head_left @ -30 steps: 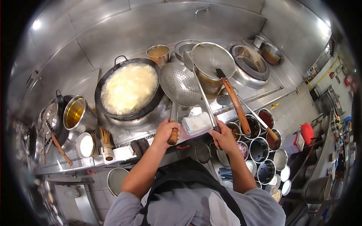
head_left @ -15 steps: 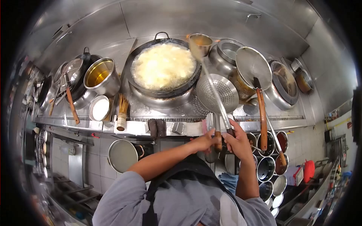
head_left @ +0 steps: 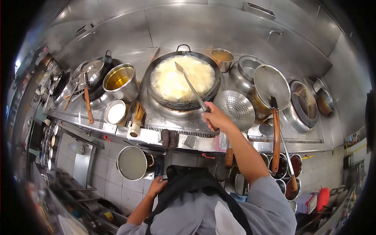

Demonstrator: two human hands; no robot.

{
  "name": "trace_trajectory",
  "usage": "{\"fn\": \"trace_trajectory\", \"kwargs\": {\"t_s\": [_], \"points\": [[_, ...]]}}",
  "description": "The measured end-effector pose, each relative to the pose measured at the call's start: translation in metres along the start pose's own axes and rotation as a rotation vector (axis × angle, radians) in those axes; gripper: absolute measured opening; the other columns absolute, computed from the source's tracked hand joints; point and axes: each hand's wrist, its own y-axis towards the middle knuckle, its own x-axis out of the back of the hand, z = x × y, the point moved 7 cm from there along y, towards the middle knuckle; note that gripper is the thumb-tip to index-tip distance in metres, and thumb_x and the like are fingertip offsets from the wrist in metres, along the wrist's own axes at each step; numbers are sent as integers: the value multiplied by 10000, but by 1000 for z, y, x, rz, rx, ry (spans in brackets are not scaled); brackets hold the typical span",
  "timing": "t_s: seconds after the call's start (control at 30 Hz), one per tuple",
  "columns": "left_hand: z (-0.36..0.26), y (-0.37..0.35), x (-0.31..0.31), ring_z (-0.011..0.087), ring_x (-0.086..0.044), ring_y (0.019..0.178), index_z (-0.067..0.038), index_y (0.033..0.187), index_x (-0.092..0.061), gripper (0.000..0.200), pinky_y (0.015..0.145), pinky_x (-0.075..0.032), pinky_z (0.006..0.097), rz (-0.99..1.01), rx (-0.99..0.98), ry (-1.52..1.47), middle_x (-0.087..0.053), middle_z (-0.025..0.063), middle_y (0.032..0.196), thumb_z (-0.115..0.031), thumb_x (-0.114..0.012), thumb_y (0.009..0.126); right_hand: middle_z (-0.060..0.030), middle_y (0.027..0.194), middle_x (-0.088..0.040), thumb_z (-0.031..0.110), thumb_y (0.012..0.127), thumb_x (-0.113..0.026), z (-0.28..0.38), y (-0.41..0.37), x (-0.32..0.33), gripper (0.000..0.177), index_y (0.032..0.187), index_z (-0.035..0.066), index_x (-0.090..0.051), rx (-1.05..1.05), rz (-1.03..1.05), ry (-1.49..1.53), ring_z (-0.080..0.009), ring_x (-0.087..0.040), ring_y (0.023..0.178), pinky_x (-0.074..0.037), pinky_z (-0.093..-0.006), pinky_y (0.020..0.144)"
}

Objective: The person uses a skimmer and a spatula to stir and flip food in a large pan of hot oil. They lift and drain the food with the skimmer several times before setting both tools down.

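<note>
Foam (head_left: 166, 80) is spread across the wok (head_left: 174, 104), none is lifted out, the spatula (head_left: 179, 67) is held there by the right hand (head_left: 217, 118), the holed scoop (head_left: 235, 109) is unused, and the grip of the left hand (head_left: 156, 185) cannot be told.

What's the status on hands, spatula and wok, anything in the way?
Right hand gripping spatula, blade over frothing wok. Left hand low by apron, contents unclear. Perforated strainer beside wok; nothing visibly blocking blade.

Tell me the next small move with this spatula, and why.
I'd probably lower the blade and push it gently through the frothy contents: the right hand grips the spatula, whose blade appears fully visible above the wok.
</note>
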Motion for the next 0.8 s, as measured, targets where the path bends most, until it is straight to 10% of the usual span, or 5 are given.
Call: {"fn": "trace_trajectory", "kwargs": {"t_s": [0.2, 0.27, 0.37, 0.73, 0.8], "points": [[143, -60, -19, 235, -628, 681, 18, 981, -597, 283, 603, -494, 341, -162, 211, -254, -649, 134, 811, -178, -599, 777, -47, 677, -508, 121, 866, -531, 6, 33, -24, 564, 1361, 116, -261, -29, 92, 278, -125, -471, 440, -371, -279, 348], [150, -65, -28, 341, -630, 767, 7, 879, -630, 299, 700, -489, 431, -170, -179, 351, -655, 184, 864, -266, -545, 792, -50, 681, -511, 126, 868, -525, 1, 33, -23, 572, 1370, 122, -251, -16, 90, 289, -126, -472, 442, -379, -281, 353], [165, -88, -34, 394, -604, 845, -17, 809, -659, 351, 768, -468, 461, -213, 83, 335, -637, 209, 905, -324, -488, 803, -50, 685, -516, 123, 868, -520, -9, 12, -9, 572, 1374, 118, -254, -36, 73, 238, -120, -472, 431, -371, -273, 334], [174, -31, 25, 270, -610, 937, -107, 919, -693, 252, 831, -479, 386, 37, -164, 807, -664, 123, 949, -171, -647, 679, -42, 684, -530, 126, 838, -552, 0, -92, 45, 582, 1370, 89, -318, -46, -76, -192, -102, -462, 404, -330, -248, 313], [194, 4, 54, 277, -631, 764, -66, 966, -646, 267, 689, -517, 408, -83, 61, 96, -653, 144, 891, -146, -634, 712, -37, 707, -533, 124, 814, -557, 3, -106, 35, 506, 1300, 88, -421, -22, -165, -231, -91, -429, 397, -307, -242, 329]]}}
